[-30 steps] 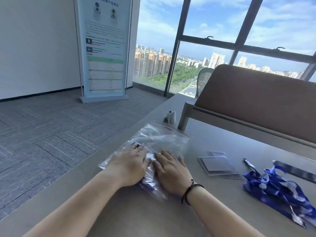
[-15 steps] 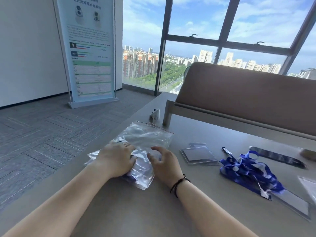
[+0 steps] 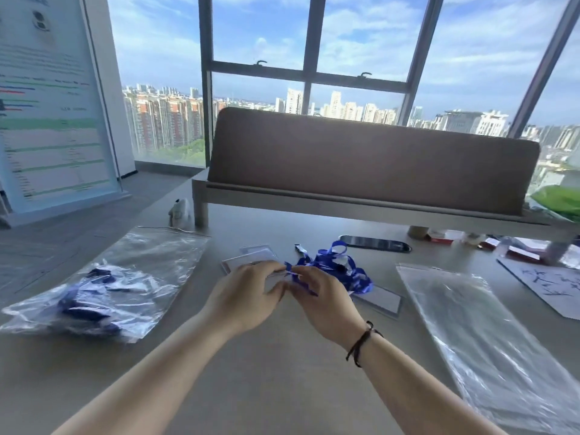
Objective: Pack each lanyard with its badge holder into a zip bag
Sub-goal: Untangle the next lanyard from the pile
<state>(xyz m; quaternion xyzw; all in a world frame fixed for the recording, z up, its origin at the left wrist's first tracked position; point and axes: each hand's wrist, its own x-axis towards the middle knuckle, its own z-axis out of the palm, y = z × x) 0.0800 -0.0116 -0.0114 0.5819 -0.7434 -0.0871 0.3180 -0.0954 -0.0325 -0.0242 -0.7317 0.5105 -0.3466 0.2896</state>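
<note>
On the table (image 3: 282,356), a filled bag (image 3: 103,284) lies at the left, with lanyards (image 3: 91,296) in it. At the right lies a pile of empty bags (image 3: 477,328). Between them, in the middle, is a heap of loose lanyards (image 3: 335,268), and both hands meet just before it: the left hand (image 3: 248,296) at its left, the right hand (image 3: 323,299) touching its near edge. Badge holders (image 3: 254,257) lie behind the left hand, and another holder (image 3: 381,301) lies under the heap at its right. A phone (image 3: 375,243) lies behind the heap. A bench (image 3: 370,164) stands at the far side of the table, and a sign (image 3: 53,105) stands on the floor at the far left.
</note>
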